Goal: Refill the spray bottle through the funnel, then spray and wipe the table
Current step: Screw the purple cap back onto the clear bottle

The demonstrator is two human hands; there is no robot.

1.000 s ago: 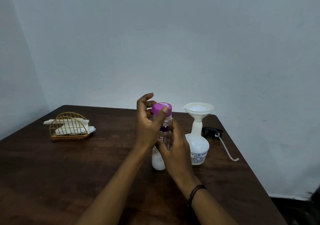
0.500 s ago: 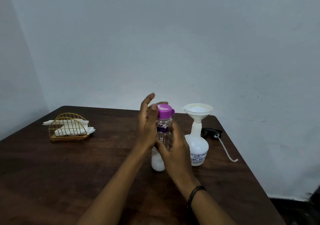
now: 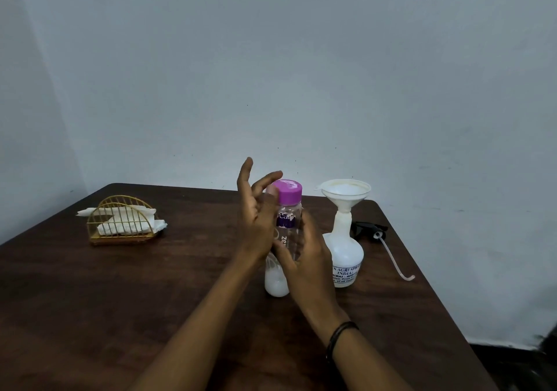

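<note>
Spray bottle (image 3: pixel 346 258) stands right of both hands

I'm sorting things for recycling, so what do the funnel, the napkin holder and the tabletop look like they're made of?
Funnel: probably plastic, matte white and slightly translucent. Napkin holder: thin metal wire by the look, shiny gold finish. Table: dark brown wood or wood-look laminate, with visible grain and a soft sheen; which one I cannot tell.

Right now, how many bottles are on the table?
2. A clear bottle with a purple cap stands mid-table, held by the right hand. The white spray bottle stands just right of it, with the funnel in its neck. None seem hidden.
</note>
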